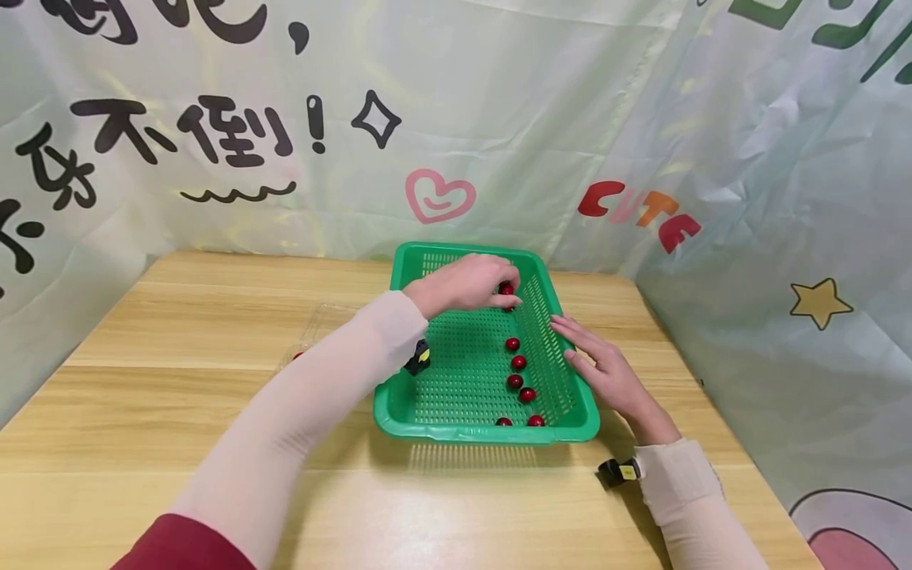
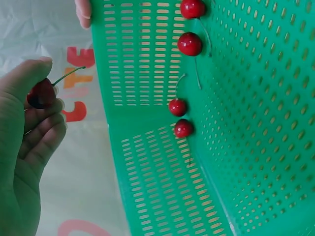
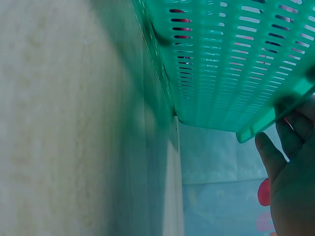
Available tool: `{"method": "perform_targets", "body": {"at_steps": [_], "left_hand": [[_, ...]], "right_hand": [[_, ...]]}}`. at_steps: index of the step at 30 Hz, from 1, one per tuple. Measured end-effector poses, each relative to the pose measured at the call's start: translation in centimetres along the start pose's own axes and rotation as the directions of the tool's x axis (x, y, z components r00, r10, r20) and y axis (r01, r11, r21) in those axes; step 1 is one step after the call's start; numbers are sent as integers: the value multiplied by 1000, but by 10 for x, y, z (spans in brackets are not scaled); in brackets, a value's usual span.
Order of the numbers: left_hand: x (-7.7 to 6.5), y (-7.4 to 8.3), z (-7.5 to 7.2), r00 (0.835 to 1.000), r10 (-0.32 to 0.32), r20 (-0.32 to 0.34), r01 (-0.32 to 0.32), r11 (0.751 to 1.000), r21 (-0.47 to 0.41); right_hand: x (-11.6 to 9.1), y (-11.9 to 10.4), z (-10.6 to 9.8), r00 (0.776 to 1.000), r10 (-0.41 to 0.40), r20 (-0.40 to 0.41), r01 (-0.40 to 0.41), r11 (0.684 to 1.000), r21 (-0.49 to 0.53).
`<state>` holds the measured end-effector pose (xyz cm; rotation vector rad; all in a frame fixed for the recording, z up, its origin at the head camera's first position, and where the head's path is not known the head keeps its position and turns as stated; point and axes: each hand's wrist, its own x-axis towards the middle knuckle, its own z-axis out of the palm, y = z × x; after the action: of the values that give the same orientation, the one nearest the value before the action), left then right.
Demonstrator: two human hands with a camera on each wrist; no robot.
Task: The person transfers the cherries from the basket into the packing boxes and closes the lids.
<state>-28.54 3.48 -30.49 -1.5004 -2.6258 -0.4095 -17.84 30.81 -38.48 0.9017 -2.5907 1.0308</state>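
My left hand is over the far part of a green plastic basket. Between its thumb and fingers it pinches a dark red cherry, whose green stem points away from the palm. Several other cherries lie on the basket floor in a rough line along its right side. Two cherries near the far end show clearly in the left wrist view. On the basket's right rim rests my right hand, its fingers extended and touching the edge; the right wrist view catches this hand beside the slotted wall.
A clear plastic container stands left of the basket, mostly behind my left forearm, with a bit of red showing. The wooden table meets a printed cloth backdrop behind and at both sides.
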Motion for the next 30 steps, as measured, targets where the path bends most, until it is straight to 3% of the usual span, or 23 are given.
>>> {"method": "perform_targets", "body": {"at_steps": [6,17,21,25,30], "left_hand": [[-5,7,-8,998,53,-19,-52,997,58],[-25,17,-30,986,127,-107,-119,990,78],[-31,21,-41,972,178,-151,-162,980,114],[-38,23,-51,947,236,-217,-207,967,150],[-49,23,-59,931,260,-258,-218,959,178]], "right_hand": [[1,-1,-1,1000,3,4,-3,1000,-1],[1,2,0,1000,4,3,-4,1000,4],[1,2,0,1000,4,2,-4,1000,16],[1,3,1,1000,-1,-2,1,1000,31],[1,3,1,1000,-6,-3,6,999,36]]}}
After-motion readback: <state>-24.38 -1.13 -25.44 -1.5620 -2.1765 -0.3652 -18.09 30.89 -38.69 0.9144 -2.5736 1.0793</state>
